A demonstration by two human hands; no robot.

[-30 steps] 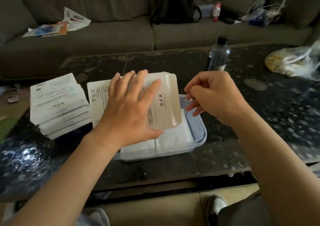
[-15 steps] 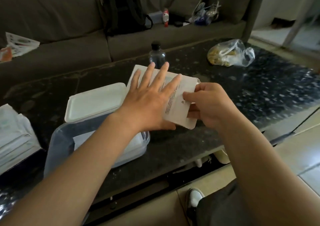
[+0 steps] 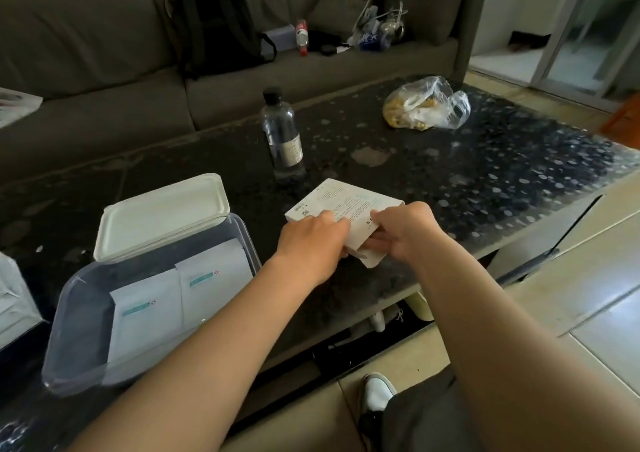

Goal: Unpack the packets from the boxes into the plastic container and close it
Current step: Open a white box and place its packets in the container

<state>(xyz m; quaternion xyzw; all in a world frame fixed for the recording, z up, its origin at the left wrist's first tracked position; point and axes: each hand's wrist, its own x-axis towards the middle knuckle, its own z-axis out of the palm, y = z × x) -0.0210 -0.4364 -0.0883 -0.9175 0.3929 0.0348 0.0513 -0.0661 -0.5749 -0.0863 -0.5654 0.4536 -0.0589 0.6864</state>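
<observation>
Left hand (image 3: 312,240), right hand (image 3: 403,232) both clamped on box (image 3: 343,202); bottle (image 3: 282,136) just behind, container (image 3: 71,313) at left.

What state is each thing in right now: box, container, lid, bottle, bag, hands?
box: gripped by both hands, near-end flap open.
left hand: grips the box.
right hand: grips the box's near end.
plastic container: open, two packets inside.
lid: off, behind the container.
bottle: upright, capped.
bag: slumped; tied or not, cannot tell.
</observation>
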